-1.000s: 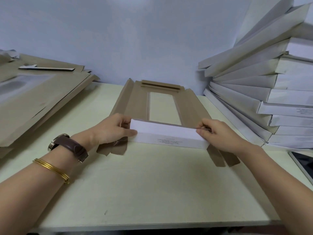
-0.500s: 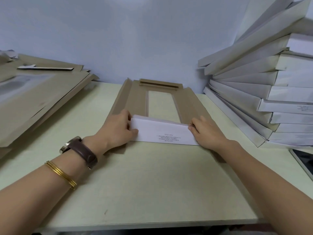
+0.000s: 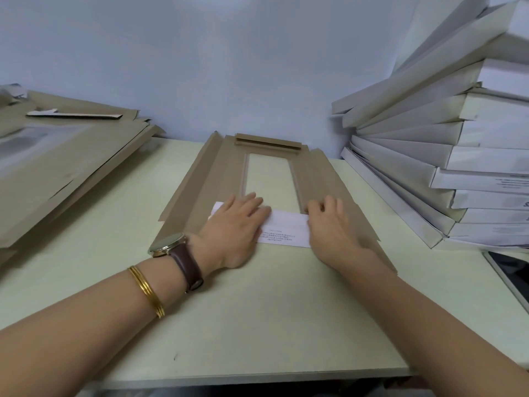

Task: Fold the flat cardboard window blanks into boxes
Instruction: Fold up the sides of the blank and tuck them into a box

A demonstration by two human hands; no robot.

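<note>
Head view. A flat brown cardboard window blank lies lengthwise on the pale green table, its far end close to the wall and its long rectangular window opening showing the table colour through it; whether a film covers the opening cannot be told. The near end flap, white-faced with small printed text, is turned over onto the brown panel. The left hand, with a brown-strapped wristwatch and gold bangles on its arm, lies palm down on the flap's left part; the right hand presses the right part. Neither grip encloses anything: the fingers are extended and bear flat on the board. The step appears to be creasing this end flap, with the narrow side strips not yet set upright. The board looks light and thin, stiff across its panels yet ready to bend along its scored lines; it is probably best held by the solid margins beside a crease, away from the weaker window frame. A pile of unfolded brown blanks lies at left, a leaning stack of finished white boxes at right.
</note>
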